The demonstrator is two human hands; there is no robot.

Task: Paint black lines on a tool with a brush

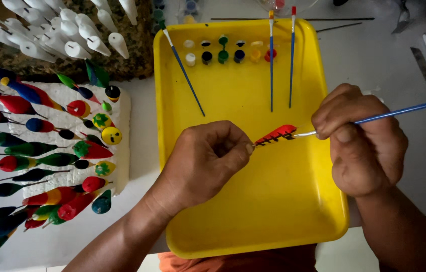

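Float (275,135), red with black stripes: my left hand (205,161) pinches its stem; right hand (361,138) pinches brush (399,113) above yellow tray (253,201).

The small float (275,135) pinched at the left fingers (240,147) is showing a glossy red coat crossed by matt black strokes. The brush (399,112) in the right fingers (341,132) is gleaming with a smooth blue lacquered handle and a bright metal ferrule. Beneath both, the yellow tray (273,201) is looking like smooth, slightly shiny plastic. Left of the fingers, the white foam block (120,108) is appearing rough and matt.
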